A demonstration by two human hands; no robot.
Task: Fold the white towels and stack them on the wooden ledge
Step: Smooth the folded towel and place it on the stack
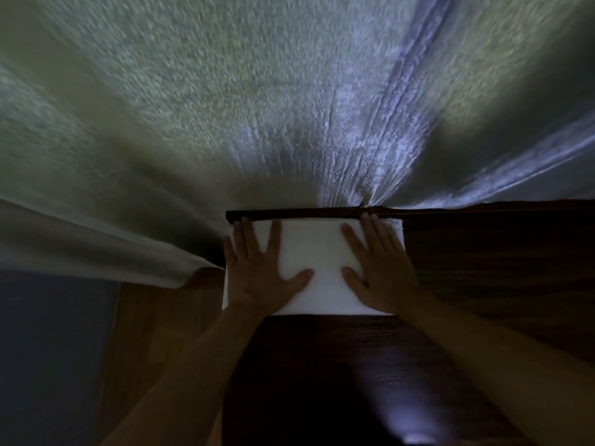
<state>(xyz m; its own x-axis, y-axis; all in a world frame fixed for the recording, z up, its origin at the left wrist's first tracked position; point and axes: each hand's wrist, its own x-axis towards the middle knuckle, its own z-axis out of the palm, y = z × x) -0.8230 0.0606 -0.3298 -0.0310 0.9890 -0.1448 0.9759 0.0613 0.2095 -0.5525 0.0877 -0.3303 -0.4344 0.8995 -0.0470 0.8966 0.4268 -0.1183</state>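
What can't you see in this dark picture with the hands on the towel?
All in the head view:
- How many towels lie under the folded white towel: the left hand and right hand lie flat on it, and its sides are dim.
- The big pale fabric above: too blurred to name.
- The wooden ledge: cut off at the right edge.

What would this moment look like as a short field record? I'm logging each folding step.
towel: white, folded, lying flat on the dark wooden ledge
left hand: flat on the towel's left part, fingers spread
right hand: flat on the towel's right part, fingers spread
towel position: far edge against a dark raised lip
beyond ledge: large pale textured cloth, blurred
stack: cannot tell how many towels lie under the hands
lighting: dim
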